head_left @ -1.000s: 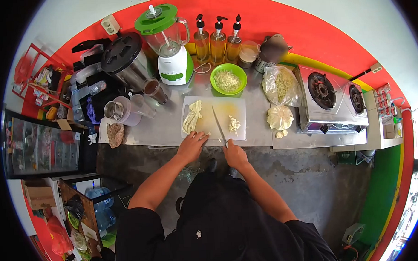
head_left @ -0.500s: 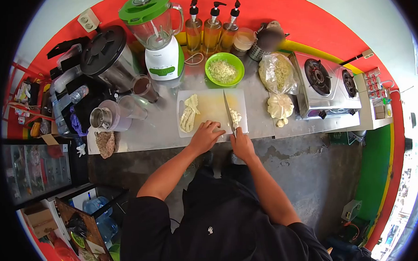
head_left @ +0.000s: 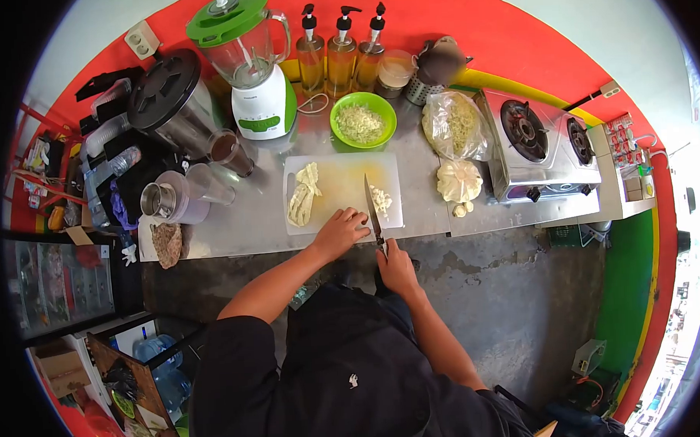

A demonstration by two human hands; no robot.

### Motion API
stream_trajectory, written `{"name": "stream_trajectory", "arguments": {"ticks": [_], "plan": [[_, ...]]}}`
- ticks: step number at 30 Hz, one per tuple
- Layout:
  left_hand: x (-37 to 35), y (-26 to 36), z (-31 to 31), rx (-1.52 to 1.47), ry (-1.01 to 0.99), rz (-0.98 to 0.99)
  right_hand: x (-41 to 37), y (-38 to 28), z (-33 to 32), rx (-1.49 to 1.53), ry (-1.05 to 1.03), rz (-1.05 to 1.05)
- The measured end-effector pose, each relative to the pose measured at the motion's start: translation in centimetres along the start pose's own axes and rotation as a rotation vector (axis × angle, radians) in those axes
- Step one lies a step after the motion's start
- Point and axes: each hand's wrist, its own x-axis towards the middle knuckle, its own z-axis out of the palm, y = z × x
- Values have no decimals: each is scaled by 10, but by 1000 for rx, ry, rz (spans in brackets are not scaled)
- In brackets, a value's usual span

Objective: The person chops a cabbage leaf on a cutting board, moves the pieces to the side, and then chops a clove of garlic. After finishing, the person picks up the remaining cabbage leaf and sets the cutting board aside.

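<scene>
One knife (head_left: 372, 205) gripped in my right hand (head_left: 398, 268), my left hand (head_left: 339, 234) curled at the near edge of the board (head_left: 341, 188), whether holding anything I cannot tell, chopped bits (head_left: 380, 201) beside the blade, green bowl (head_left: 389, 117) beyond.

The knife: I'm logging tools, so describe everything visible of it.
The knife has a long, slim, grey, metal-looking blade tapering to a point. The right hand grips its handle, hiding most of it. The blade points away from the person over the pale cutting board, just left of the chopped pieces; whether it touches the board is unclear.
</scene>
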Motion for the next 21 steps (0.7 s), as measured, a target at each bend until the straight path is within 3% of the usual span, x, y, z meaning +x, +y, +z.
{"name": "stream_trajectory", "arguments": {"ticks": [5,10,14,16,21], "plan": [[2,0,0,16,-23,-19,4,5,-2,2,8,-28],[18,-1,-2,-360,226,-405,6,4,-3,35,42,-2],[16,-1,-5,-313,265,-482,13,2,1,0,-1,-10],[8,1,-11,-261,397,-513,17,-1,3,-24,-32,-34],[-24,0,-18,-238,331,-553,27,-4,-4,-74,-47,22]]}}
